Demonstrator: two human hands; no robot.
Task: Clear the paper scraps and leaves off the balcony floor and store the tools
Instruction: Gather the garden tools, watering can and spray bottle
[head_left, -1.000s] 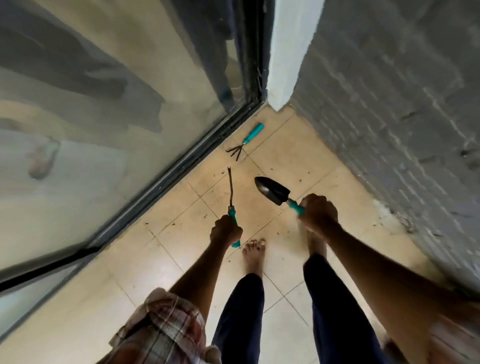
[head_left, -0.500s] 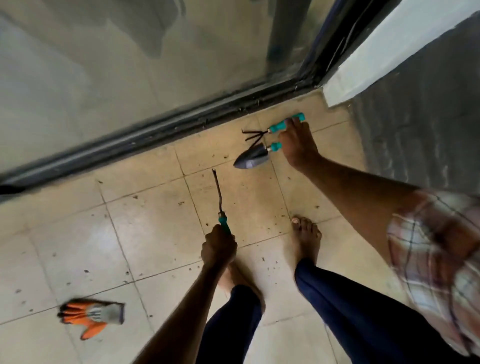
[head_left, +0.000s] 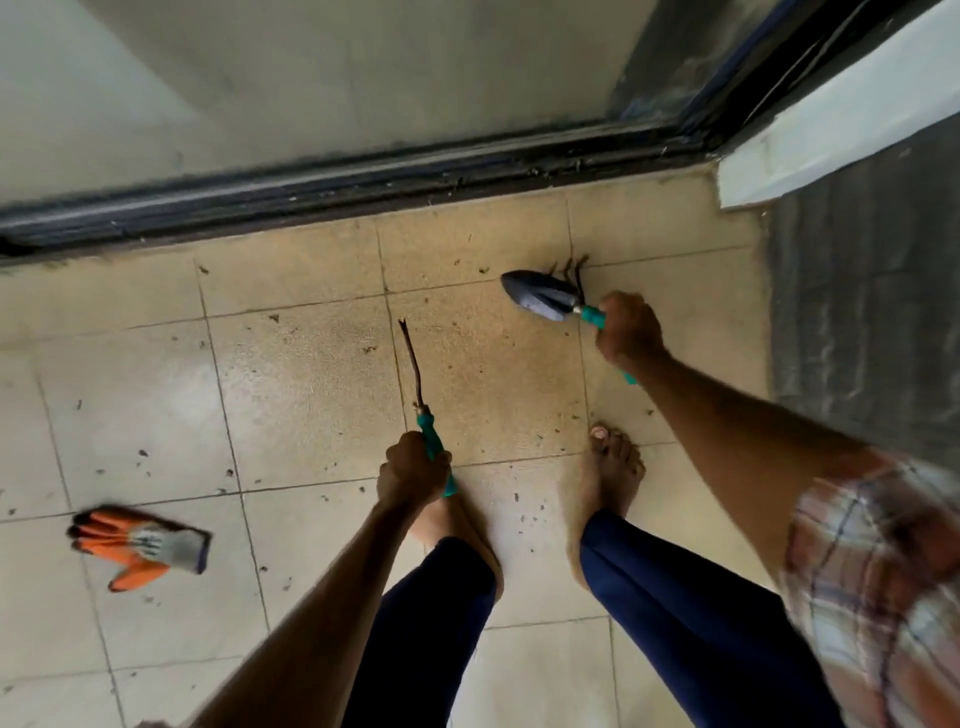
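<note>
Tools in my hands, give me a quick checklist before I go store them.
1. Left hand grips weeder: ok.
2. Right hand grips trowel: ok.
3. Rake held too: cannot tell; only its prongs show behind the trowel.
4. Glove picked up: not ok; it lies on the floor to the left.
5. Floor free of scraps: not ok; dark bits dot it.
6. Tool tips away from bare feet: ok; both point away.

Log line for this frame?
left hand grips teal-handled forked weeder; right hand grips teal-handled metal trowel; dark pronged rake behind trowel; orange-grey glove on tiles
</note>
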